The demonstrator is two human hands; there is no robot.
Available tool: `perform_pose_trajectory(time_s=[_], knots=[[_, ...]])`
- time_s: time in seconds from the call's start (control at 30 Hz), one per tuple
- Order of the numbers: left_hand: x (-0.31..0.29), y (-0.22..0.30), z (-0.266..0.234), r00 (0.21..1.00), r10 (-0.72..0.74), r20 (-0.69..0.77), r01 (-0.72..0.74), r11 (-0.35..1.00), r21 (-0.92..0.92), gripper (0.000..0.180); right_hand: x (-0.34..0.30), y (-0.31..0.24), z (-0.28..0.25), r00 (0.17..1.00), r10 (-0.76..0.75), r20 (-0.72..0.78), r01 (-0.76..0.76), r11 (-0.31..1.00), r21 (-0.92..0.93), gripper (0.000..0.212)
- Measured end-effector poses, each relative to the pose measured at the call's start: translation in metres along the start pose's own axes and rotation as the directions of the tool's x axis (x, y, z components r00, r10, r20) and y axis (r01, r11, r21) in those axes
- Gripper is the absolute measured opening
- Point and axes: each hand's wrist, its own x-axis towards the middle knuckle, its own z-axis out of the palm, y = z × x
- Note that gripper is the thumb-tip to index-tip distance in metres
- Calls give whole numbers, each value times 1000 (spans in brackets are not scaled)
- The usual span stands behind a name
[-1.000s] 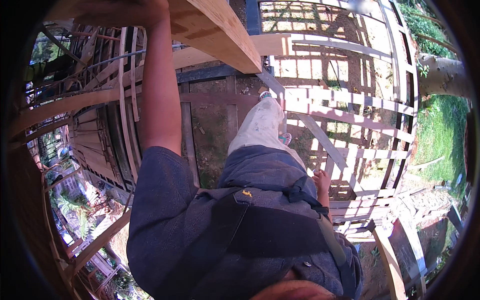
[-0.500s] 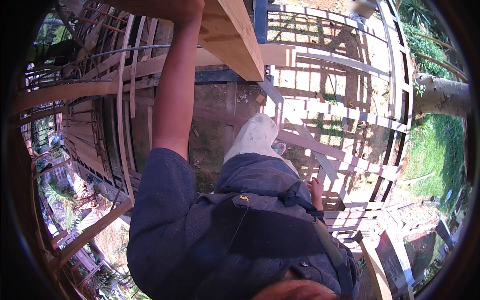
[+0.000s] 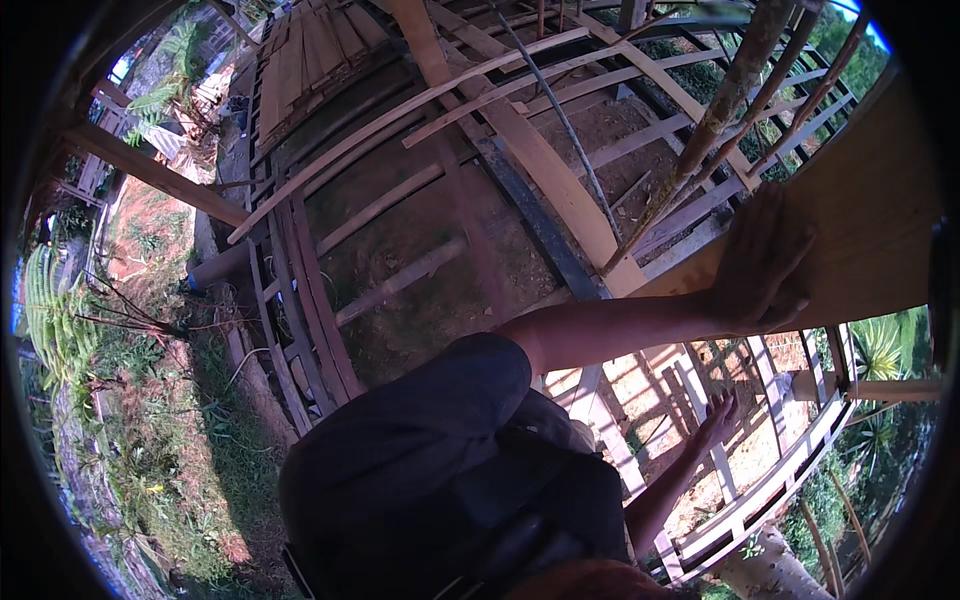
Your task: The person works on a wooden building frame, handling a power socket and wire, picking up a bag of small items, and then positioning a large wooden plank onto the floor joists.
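My left arm reaches across to a broad, thick wooden beam (image 3: 870,230) at the right. My left hand (image 3: 765,270) rests on the beam's face with its fingers stretched out, not wrapped round it. Lower down, my right hand (image 3: 716,420) is raised with its fingers extended and nothing visible in it. Below that hand, sunlit boards of a timber frame (image 3: 715,460) show. The far end of the beam runs out into the dark rim of the picture.
Long planks (image 3: 555,175) and narrow battens (image 3: 400,115) cross over a dark beam (image 3: 525,215). Thin wooden poles (image 3: 700,140) slant upward beside the big beam. Stacked boards (image 3: 310,60) lie at the far left. Bare soil (image 3: 385,240) shows between the joists.
My view has swung to the left, so the beam now appears at the right. My left hand shows fully on its face. My right hand has risen, its fingers extended.
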Motion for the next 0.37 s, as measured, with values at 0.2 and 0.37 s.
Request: perform_pose_trajectory(time_s=[0.2,0.37], knots=[[-16,-1,-49,966,-79,248,91,995,-37,67,70,-139,44,967,-255,12,239,920,311,65],[-107,-26,-91,811,-362,460,375,925,67,64,155,-132,31,831,-538,143,549,834,-55,74]])
